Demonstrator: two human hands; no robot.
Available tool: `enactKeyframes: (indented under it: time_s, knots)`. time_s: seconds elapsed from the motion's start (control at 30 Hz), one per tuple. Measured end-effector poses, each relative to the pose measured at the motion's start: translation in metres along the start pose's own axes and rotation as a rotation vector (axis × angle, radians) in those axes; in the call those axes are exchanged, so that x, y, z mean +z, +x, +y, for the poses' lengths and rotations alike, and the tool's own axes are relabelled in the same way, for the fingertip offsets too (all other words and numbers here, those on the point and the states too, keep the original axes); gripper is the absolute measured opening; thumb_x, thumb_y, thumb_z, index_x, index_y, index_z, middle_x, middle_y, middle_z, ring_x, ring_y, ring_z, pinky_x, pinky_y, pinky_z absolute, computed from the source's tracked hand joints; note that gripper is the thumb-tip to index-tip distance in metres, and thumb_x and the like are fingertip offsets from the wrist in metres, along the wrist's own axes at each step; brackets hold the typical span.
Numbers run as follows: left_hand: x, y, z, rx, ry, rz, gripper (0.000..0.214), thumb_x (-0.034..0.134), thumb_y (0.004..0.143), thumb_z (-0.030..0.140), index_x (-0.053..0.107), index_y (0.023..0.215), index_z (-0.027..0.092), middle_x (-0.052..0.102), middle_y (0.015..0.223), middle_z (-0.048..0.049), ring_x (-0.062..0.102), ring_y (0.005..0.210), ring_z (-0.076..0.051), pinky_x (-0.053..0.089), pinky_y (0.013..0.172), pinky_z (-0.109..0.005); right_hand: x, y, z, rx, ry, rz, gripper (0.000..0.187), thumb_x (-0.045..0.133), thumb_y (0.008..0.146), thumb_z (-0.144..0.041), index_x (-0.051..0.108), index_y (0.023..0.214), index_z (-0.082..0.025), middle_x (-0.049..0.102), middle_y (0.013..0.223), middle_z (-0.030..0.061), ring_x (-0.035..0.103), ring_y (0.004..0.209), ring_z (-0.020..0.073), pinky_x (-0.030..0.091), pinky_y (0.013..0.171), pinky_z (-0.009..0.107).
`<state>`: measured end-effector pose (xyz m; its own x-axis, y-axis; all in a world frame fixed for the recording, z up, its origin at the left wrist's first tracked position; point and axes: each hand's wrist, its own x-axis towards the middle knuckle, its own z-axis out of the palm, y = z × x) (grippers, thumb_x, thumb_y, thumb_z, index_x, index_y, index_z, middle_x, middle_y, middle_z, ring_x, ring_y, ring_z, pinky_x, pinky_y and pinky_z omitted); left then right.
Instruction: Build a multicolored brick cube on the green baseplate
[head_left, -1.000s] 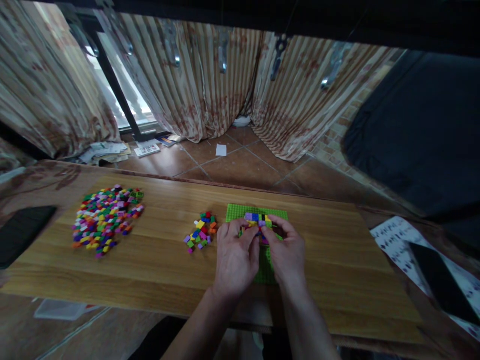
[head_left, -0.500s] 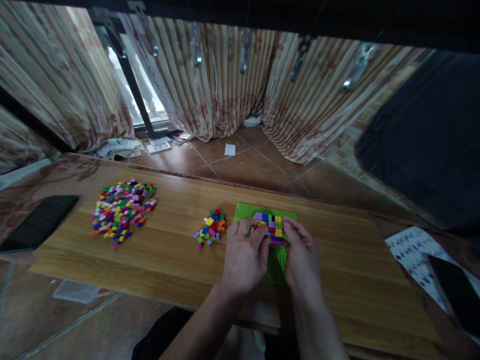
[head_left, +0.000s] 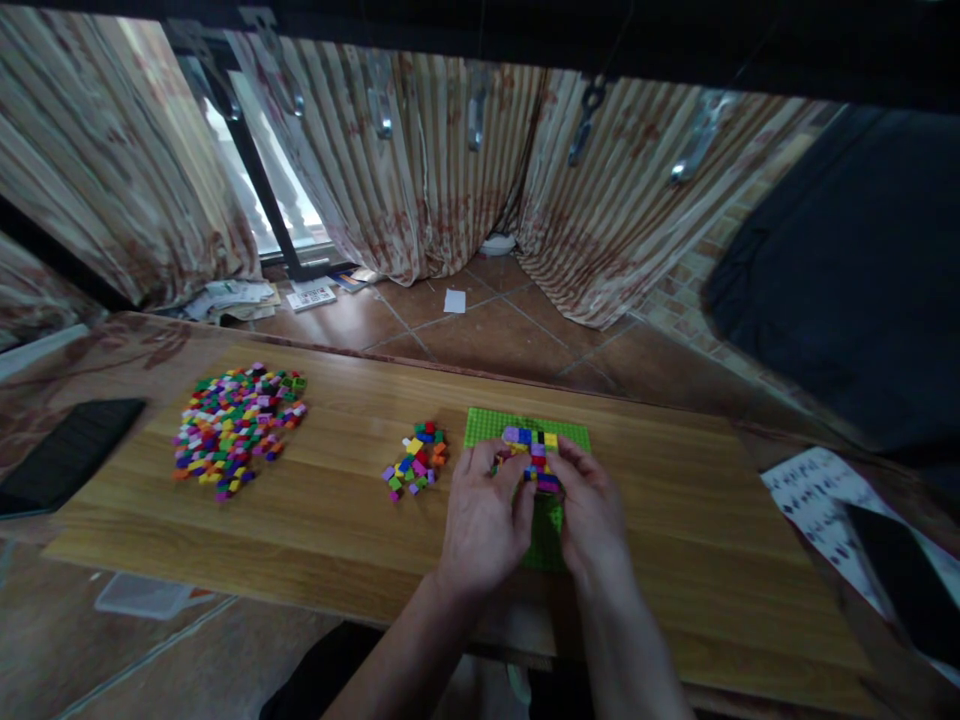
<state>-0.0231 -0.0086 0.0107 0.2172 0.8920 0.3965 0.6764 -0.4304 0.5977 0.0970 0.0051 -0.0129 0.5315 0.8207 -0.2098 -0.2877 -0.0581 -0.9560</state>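
The brick assembly [head_left: 538, 455] sits over the green baseplate [head_left: 487, 420]. The left hand [head_left: 484, 515] and right hand [head_left: 596, 505] grip its opposite sides with curled fingers. It is likely light, stiff and smooth; hold low, as twisting may separate it.

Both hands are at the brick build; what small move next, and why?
Probably a gentle downward press with the right hand while the left hand steadies the brick build: both hands' fingers crowd around it over the green baseplate, though whether any brick sits loose is hidden.
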Motion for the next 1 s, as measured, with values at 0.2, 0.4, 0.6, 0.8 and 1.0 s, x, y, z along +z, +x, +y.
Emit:
enactKeyframes:
  time_s: [0.2, 0.4, 0.6, 0.8, 1.0]
  knots:
    - [0.0027, -0.0011, -0.0012, -0.014, -0.05, -0.011, 0.026, 0.055, 0.089, 0.02, 0.063, 0.114, 0.019, 0.055, 0.116, -0.011, 0.055, 0.104, -0.023, 0.05, 0.092, -0.04, 0.002, -0.0001, -0.0005, -0.014, 0.002, 0.013, 0.04, 0.079, 0.062, -0.035, 0.068, 0.099, -0.023, 0.07, 0.096, 0.0003, 0.066, 0.088, 0.0171, 0.051, 0.083, 0.034]
    - [0.0011, -0.0007, 0.0001, -0.029, -0.082, -0.022, 0.028, 0.056, 0.087, 0.018, 0.062, 0.114, 0.021, 0.055, 0.116, -0.0098, 0.055, 0.106, -0.023, 0.052, 0.091, -0.04, 0.0043, -0.0035, -0.004, -0.021, 0.001, -0.005, 0.036, 0.077, 0.064, -0.036, 0.069, 0.096, -0.022, 0.071, 0.091, 0.0006, 0.066, 0.083, 0.0174, 0.052, 0.075, 0.032]
    - [0.0004, -0.0005, -0.0004, -0.033, -0.071, -0.027, 0.028, 0.055, 0.088, 0.019, 0.061, 0.115, 0.022, 0.055, 0.118, -0.0097, 0.055, 0.106, -0.023, 0.052, 0.091, -0.04, 0.0043, -0.0035, -0.0034, 0.013, 0.02, 0.019, 0.036, 0.079, 0.064, -0.038, 0.069, 0.094, -0.021, 0.072, 0.089, 0.0002, 0.066, 0.077, 0.0165, 0.052, 0.071, 0.03]
    - [0.0001, -0.0021, -0.0003, -0.026, -0.06, -0.038, 0.029, 0.055, 0.088, 0.017, 0.061, 0.116, 0.02, 0.054, 0.119, -0.0104, 0.055, 0.106, -0.023, 0.052, 0.091, -0.039, 0.0074, -0.002, -0.0026, -0.022, -0.014, 0.043, 0.035, 0.078, 0.064, -0.041, 0.07, 0.091, -0.02, 0.072, 0.088, 0.0012, 0.066, 0.08, 0.0175, 0.052, 0.077, 0.033]
    - [-0.0011, -0.0016, 0.0, -0.03, -0.069, -0.051, 0.031, 0.055, 0.087, 0.016, 0.061, 0.117, 0.02, 0.054, 0.119, -0.0108, 0.055, 0.107, -0.024, 0.053, 0.091, -0.041, 0.0083, -0.0004, 0.0004, -0.03, -0.025, 0.047, 0.037, 0.078, 0.064, -0.04, 0.07, 0.094, -0.021, 0.072, 0.093, 0.0015, 0.066, 0.085, 0.0174, 0.051, 0.083, 0.035]
